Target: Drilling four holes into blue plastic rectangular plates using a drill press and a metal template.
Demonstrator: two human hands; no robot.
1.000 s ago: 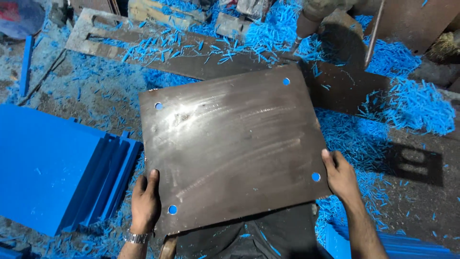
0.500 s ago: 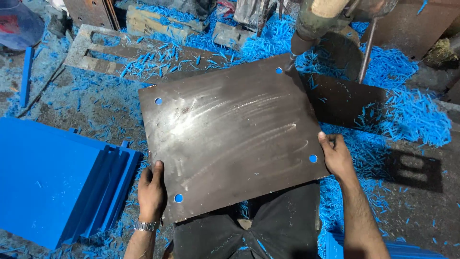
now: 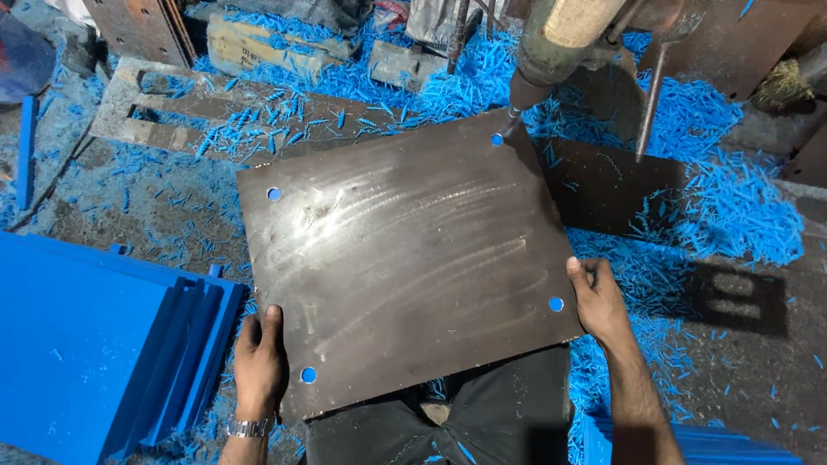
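Metal plate: one, dark, roughly square, scuffed and shiny in streaks, held flat above the person's lap and dark trousers. Holes: four, one near each corner, blue showing through each. Far-right corner hole sits right at the tip of the drill spindle; whether the tip touches the plate cannot be told.

Hands: two. Left hand closed on the near-left edge, thumb on top beside the near-left hole; a metal wristwatch on that wrist. Right hand closed on the near-right edge, just beside the near-right hole.

Around the plate:
- Blue plastic shavings everywhere on the floor, thickest to the far right and along the far side.
- Blue plastic sheets: a stack to the left, the edges of several sheets stepped; exact count not readable. Near the left hand, not touching the plate.
- Another dark flat plate lies under the held one, to the right, partly covered by it.
- Slotted metal frame lies flat beyond the far-left corner, strewn with shavings.
- Thin metal rod hangs to the right of the spindle.
- Blue sheet edges at lower right, beside the right forearm.

Obstruction: the spindle overhangs the far-right corner.
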